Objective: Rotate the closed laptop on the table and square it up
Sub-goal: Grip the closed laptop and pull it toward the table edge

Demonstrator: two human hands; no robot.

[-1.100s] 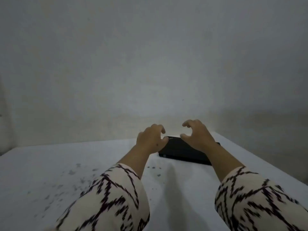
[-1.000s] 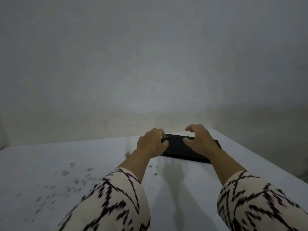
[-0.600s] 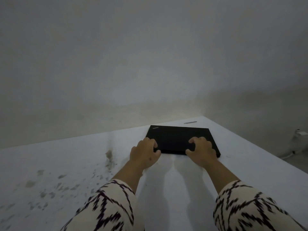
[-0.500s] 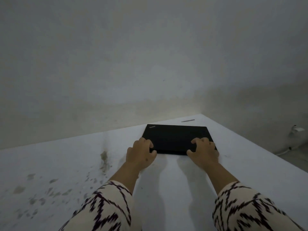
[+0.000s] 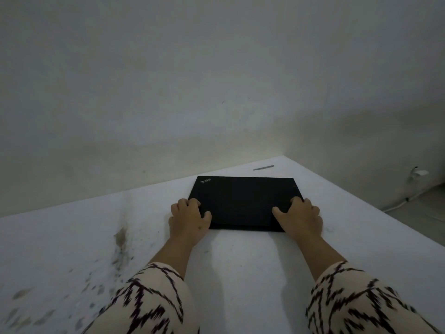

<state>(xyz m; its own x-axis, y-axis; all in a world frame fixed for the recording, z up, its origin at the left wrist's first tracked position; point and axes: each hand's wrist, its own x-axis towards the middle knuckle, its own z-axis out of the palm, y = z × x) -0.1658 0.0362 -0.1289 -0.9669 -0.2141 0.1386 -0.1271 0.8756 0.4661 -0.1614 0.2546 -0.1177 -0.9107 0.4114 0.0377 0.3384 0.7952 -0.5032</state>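
Centrally, just right of middle frame: closed black laptop, lid up, lying flat on a white table, small logo at its upper-left corner. Left hand: curled over the laptop's lower-left corner, fingers on the lid, thumb along the near edge. Right hand: likewise cupped over the lower-right corner, fingers bent onto the lid. Both sleeves cream with dark zigzag print. Grey smudges mark the table at lower left. Small grey strip lies beyond the laptop, near the table's far corner.
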